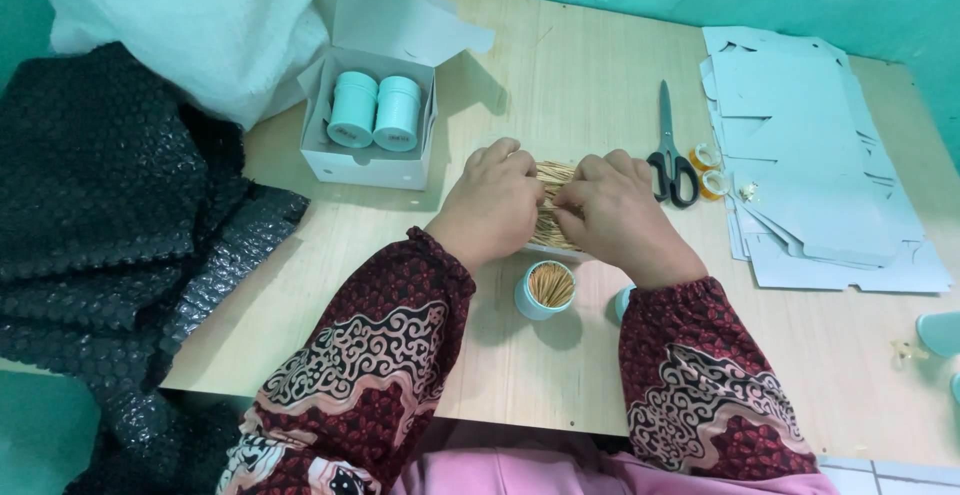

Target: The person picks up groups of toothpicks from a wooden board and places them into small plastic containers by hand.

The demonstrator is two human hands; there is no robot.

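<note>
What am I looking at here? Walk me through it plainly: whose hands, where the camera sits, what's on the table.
One picture, from a camera on a person's head, looking down. The left hand and right hand together grip a bundle of thin wooden sticks. Below them stands a small open round tub filled with the same sticks. On the wooden table an open white box holds two lidded tubs; scissors and flat cardboard blanks lie to the right, black bubble wrap left.
</note>
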